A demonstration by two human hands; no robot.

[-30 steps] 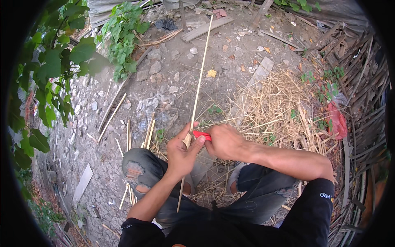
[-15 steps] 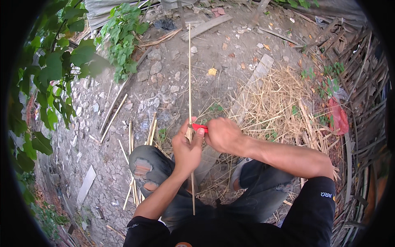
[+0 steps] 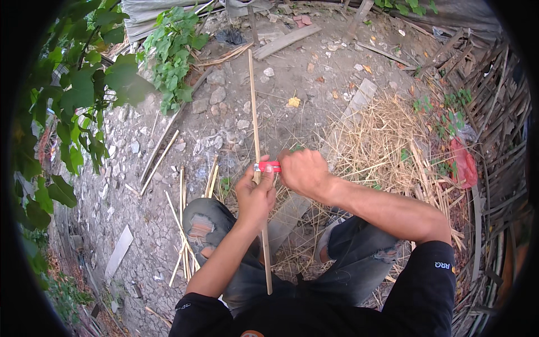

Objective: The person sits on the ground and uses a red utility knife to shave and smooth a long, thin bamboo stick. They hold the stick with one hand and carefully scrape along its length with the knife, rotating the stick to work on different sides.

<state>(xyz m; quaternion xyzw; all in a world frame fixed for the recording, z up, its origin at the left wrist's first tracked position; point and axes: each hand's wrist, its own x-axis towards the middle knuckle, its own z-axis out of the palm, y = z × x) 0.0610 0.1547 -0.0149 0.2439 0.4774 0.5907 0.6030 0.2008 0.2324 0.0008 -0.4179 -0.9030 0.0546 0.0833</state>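
Observation:
A long, thin bamboo strip point(image 3: 254, 106) stands nearly lengthwise before me, its lower end over my lap. My left hand point(image 3: 254, 199) is closed around its middle. My right hand point(image 3: 305, 175) grips a small cutter knife point(image 3: 270, 167) with a red handle, laid across the strip. Its metal end touches or lies right beside the strip, just above my left fingers. My left thumb presses against the red handle. The blade's edge is too small to make out.
Several cut strips point(image 3: 182, 224) lie beside my left knee. Straw-like shavings point(image 3: 387, 135) are heaped to the right, near a plank point(image 3: 359, 98). Piled sticks point(image 3: 494, 151) and a red plastic bag point(image 3: 463, 163) line the right edge. Leaves point(image 3: 73, 90) hang at the left.
The strip has turned, now showing a wider face, and its far end has shifted left and nearer. The red cutter has rolled in my right hand and moved slightly left over the strip.

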